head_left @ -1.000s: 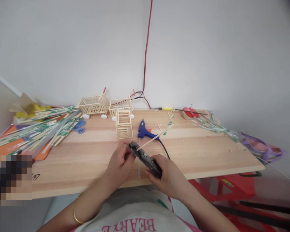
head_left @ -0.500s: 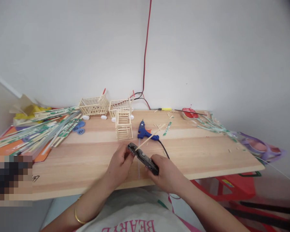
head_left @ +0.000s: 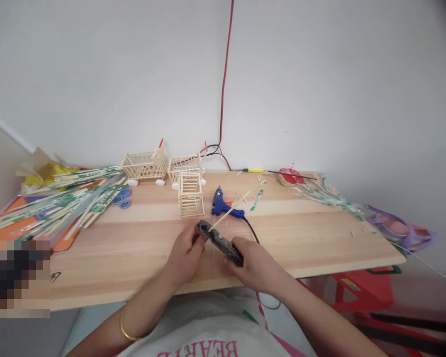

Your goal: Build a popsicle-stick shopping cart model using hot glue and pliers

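Note:
My right hand [head_left: 254,263] is wrapped around the handles of a black hand cutter [head_left: 220,242], whose head slants up to the left. A thin wooden stick [head_left: 230,210] passes through its jaws and sticks out up to the right. At the cutter's head, my left hand [head_left: 188,253] pinches what looks like the stick's near end, mostly hidden by the fingers. Just beyond lies a blue glue gun [head_left: 223,204] with a clear glue stick in its back. Left of it stands a small slatted frame [head_left: 190,193] built from sticks.
Two stick-built carts [head_left: 145,163] with white wheels stand by the wall. Wrapped chopsticks [head_left: 74,198] pile up at the left beside blue discs [head_left: 124,203]. Cut stick bits lie behind the glue gun. A red bowl [head_left: 292,176] and torn wrappers [head_left: 330,196] are at the right.
Both hands keep almost the same pose around the cutter and stick. The view has shifted very slightly.

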`<state>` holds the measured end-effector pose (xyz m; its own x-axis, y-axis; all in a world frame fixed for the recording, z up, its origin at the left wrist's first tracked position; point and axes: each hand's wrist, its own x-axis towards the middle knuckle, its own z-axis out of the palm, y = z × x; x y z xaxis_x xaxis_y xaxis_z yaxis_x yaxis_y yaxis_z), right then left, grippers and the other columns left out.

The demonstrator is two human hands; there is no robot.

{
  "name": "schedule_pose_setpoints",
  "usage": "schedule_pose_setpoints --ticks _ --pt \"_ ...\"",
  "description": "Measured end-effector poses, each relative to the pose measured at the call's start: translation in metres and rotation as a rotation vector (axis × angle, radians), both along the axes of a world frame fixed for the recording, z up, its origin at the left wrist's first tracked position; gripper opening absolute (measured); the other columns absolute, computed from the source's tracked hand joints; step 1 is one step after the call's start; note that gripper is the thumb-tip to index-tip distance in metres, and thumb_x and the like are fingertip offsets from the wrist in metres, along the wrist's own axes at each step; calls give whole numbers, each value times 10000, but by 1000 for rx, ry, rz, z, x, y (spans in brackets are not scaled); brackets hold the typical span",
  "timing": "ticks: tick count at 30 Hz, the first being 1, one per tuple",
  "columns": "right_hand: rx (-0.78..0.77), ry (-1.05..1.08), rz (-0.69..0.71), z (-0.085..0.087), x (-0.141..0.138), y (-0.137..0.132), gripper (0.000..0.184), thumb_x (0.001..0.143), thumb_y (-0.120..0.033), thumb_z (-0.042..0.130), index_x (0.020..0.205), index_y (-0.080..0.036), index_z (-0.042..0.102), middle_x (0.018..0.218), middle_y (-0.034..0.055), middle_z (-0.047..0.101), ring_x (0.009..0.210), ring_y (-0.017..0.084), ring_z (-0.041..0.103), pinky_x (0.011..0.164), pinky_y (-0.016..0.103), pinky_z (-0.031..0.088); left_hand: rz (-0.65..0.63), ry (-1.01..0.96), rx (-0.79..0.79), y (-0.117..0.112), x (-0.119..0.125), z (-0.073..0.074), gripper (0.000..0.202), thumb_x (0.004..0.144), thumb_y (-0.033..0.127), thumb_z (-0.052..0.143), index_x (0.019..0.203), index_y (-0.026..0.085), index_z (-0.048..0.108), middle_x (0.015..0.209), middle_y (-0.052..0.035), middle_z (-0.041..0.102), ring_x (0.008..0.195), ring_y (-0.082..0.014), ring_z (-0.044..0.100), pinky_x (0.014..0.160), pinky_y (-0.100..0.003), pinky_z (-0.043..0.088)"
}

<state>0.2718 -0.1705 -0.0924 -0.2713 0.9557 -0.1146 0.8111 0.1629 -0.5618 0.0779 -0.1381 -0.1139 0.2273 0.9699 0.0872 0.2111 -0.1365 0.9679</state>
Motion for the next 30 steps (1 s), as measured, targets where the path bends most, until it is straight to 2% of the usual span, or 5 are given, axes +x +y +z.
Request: schedule_pose_setpoints --ticks 8,12,17,25,30 --pt "-155 209 1 25 7 -2 209 753 -206 554 960 -205 522 848 9 589 725 156 541 649 258 398 66 2 137 -4 9 11 169 908 299 440 831 173 522 725 4 484 640 -132 448 606 -260 369" --pt "-26 234 -44 23 6 -5 420 669 -93 526 1076 -190 502 1008 46 570 868 182 531 767 299 411 173 39 226 -3 18 12 137 902 246 437 802 176 498 771 -14 512 704 -152 489 652 -280 395" --pt "-124 289 12 20 10 -7 553 655 -74 492 1192 -201 460 1051 50 557 947 202 524 832 333 415 214 103 444 -2 22 8 113 886 159 441 808 175 522 885 -47 542 832 -175 519 732 -302 415" --pt "3 327 31 20 7 -6 738 601 -49 484 1312 -221 391 1226 72 499 1131 248 460 969 394 351 231 109 522 0 21 11 123 889 102 434 826 170 514 894 -45 524 850 -159 508 751 -285 416" --pt "-114 339 29 20 3 -8 626 637 -64 477 1247 -198 428 1081 54 570 945 201 544 833 326 423 253 155 626 3 20 13 121 882 87 432 844 165 517 919 -58 516 900 -169 497 796 -295 409"
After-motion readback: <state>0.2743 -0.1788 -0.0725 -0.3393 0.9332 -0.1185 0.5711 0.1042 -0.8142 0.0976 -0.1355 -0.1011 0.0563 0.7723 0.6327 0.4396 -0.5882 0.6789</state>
